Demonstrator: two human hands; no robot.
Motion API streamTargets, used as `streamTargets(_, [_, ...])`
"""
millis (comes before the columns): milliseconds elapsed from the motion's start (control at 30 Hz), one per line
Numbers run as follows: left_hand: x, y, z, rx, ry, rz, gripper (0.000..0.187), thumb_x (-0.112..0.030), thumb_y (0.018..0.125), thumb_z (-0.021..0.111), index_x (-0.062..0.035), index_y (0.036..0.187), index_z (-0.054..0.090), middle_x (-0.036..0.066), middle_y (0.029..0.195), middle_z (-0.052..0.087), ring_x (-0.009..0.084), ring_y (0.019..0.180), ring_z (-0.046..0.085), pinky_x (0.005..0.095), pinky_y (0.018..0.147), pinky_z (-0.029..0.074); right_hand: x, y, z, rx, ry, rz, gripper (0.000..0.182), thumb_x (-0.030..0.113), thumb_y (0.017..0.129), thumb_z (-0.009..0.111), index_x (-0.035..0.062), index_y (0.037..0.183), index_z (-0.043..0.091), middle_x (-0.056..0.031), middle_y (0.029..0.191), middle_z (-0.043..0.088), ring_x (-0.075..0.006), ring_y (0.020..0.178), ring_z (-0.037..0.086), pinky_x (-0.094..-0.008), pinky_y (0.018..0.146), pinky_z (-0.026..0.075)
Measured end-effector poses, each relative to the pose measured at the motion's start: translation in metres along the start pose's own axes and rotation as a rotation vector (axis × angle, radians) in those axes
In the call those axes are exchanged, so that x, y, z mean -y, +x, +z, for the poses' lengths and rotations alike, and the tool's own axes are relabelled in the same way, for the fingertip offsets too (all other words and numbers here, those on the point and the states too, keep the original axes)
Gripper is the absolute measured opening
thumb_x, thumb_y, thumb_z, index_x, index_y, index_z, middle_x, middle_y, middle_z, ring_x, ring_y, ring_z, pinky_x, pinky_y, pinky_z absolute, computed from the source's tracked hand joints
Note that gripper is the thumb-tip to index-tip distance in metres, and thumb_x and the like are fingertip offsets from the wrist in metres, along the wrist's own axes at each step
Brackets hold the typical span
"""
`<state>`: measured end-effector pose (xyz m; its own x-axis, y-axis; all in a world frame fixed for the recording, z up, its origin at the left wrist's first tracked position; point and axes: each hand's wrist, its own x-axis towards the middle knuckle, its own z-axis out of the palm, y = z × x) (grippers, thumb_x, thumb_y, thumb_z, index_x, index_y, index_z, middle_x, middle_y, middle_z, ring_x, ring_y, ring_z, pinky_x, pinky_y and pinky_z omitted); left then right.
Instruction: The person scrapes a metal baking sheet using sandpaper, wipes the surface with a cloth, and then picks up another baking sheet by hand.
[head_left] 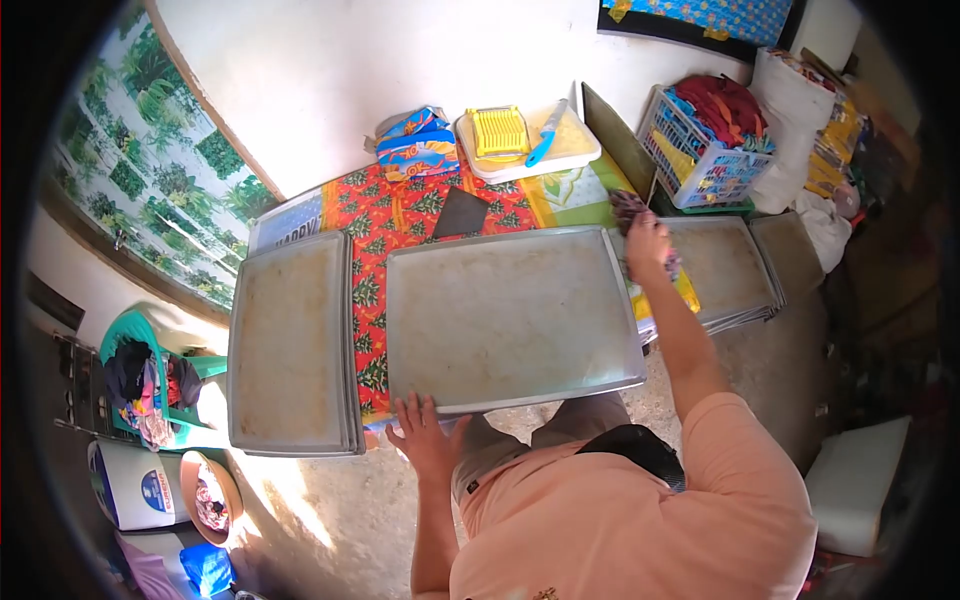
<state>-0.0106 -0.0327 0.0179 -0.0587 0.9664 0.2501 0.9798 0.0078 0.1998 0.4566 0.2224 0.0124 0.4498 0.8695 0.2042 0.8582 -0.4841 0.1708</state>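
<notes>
A large metal tray (pixel 515 315) lies flat on the table in front of me. At its lower left corner rests my left hand (pixel 427 440), fingers spread and holding nothing. My right hand (pixel 648 245) is closed on a dark patterned cloth (pixel 628 208) beside the tray's upper right corner; part of the cloth hangs below the hand. Several stacked trays (pixel 290 345) are on the left, and another stack of trays (pixel 722 265) is on the right. A dark flat piece (pixel 461 213) lies behind the middle tray on the red patterned tablecloth (pixel 368 290).
Behind are blue-orange packages (pixel 416 150) and a white container (pixel 570 145) with a yellow slicer (pixel 500 132) and a blue-handled knife (pixel 543 140). A basket of cloths (pixel 705 150) stands at the back right. A green chair (pixel 135 325) is at the left.
</notes>
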Motion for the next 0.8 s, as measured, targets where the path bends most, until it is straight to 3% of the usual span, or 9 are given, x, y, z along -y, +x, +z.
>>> streamTargets(100, [-0.002,-0.001,0.006,-0.025,-0.035,0.016,0.067,-0.052,0.075,0.072,-0.0186,0.13,0.054,0.009,0.143,0.043,0.032,0.139,0.033,0.0656,0.105,0.018,-0.031,-0.015,-0.064,-0.095,0.141,0.084,0.045,0.019,0.091,0.052,0.0145,0.136,0.049,-0.0116,0.13,0.053,-0.0361,0.112,0.055,-0.0448,0.089,0.051])
streamTargets(200, [-0.018,0.001,0.017,-0.075,0.006,0.274,0.053,-0.038,0.08,0.069,-0.0263,0.13,0.057,0.008,0.142,0.047,0.0308,0.137,0.037,0.0654,0.106,0.017,-0.013,-0.036,-0.069,-0.417,0.107,-0.222,0.044,0.02,0.091,0.053,0.0175,0.135,0.05,-0.0097,0.132,0.052,-0.0345,0.112,0.055,-0.0458,0.088,0.051])
streamTargets(267, [-0.029,0.007,0.023,-0.043,0.016,0.357,0.049,-0.027,0.081,0.066,-0.0281,0.129,0.059,0.007,0.141,0.049,0.03,0.136,0.039,0.0649,0.107,0.017,0.024,-0.048,-0.064,-0.223,0.389,-0.395,0.047,0.022,0.09,0.055,0.0229,0.137,0.049,-0.0061,0.137,0.049,-0.0328,0.116,0.053,-0.0486,0.093,0.049])
streamTargets(333, [-0.036,0.014,0.029,-0.045,0.002,0.406,0.05,-0.019,0.081,0.064,-0.0286,0.129,0.059,0.006,0.141,0.05,0.0295,0.135,0.041,0.0646,0.107,0.016,0.056,-0.079,-0.077,0.011,0.404,-0.531,0.047,0.032,0.091,0.052,0.0249,0.137,0.05,-0.0047,0.144,0.045,-0.0281,0.134,0.04,-0.0588,0.107,0.031])
streamTargets(433, [-0.034,0.018,0.037,-0.083,-0.022,0.418,0.052,-0.013,0.08,0.061,-0.0279,0.13,0.059,0.006,0.143,0.048,0.0295,0.135,0.041,0.0648,0.109,0.014,0.06,-0.056,-0.036,0.005,0.419,-0.323,0.045,0.037,0.095,0.046,0.0298,0.139,0.048,-0.0019,0.147,0.043,-0.032,0.137,0.034,-0.0611,0.111,0.022])
streamTargets(500, [-0.033,0.012,0.04,-0.095,0.0,0.401,0.053,-0.012,0.08,0.062,-0.0279,0.13,0.059,0.006,0.146,0.046,0.0298,0.138,0.038,0.0653,0.109,0.013,0.037,-0.033,-0.022,0.024,0.372,-0.098,0.046,0.04,0.097,0.04,0.0292,0.141,0.046,-0.002,0.149,0.041,-0.0334,0.14,0.03,-0.0612,0.109,0.024])
streamTargets(633, [-0.033,0.015,0.032,-0.08,-0.005,0.386,0.055,-0.011,0.079,0.062,-0.03,0.131,0.058,0.005,0.149,0.043,0.031,0.141,0.033,0.0678,0.109,0.012,-0.034,-0.057,-0.025,0.047,0.36,0.246,0.047,0.037,0.097,0.042,0.0289,0.143,0.043,0.0006,0.148,0.041,-0.0353,0.133,0.036,-0.0591,0.105,0.028])
streamTargets(700, [-0.035,0.013,0.022,-0.053,-0.051,0.379,0.055,-0.011,0.079,0.063,-0.0312,0.13,0.059,0.004,0.149,0.043,0.0312,0.142,0.031,0.0691,0.108,0.012,-0.068,-0.095,-0.02,0.014,0.335,0.351,0.044,0.034,0.096,0.045,0.0293,0.14,0.047,-0.0008,0.146,0.043,-0.0352,0.127,0.041,-0.0593,0.101,0.034])
streamTargets(800, [-0.028,0.017,0.025,-0.089,0.018,0.454,0.053,-0.011,0.078,0.063,-0.033,0.126,0.06,0.001,0.146,0.047,0.0316,0.14,0.035,0.0705,0.108,0.011,-0.139,-0.128,0.001,0.148,0.166,0.446,0.035,0.03,0.095,0.045,0.0142,0.123,0.058,-0.0152,0.127,0.058,-0.0384,0.108,0.062,-0.0493,0.082,0.054])
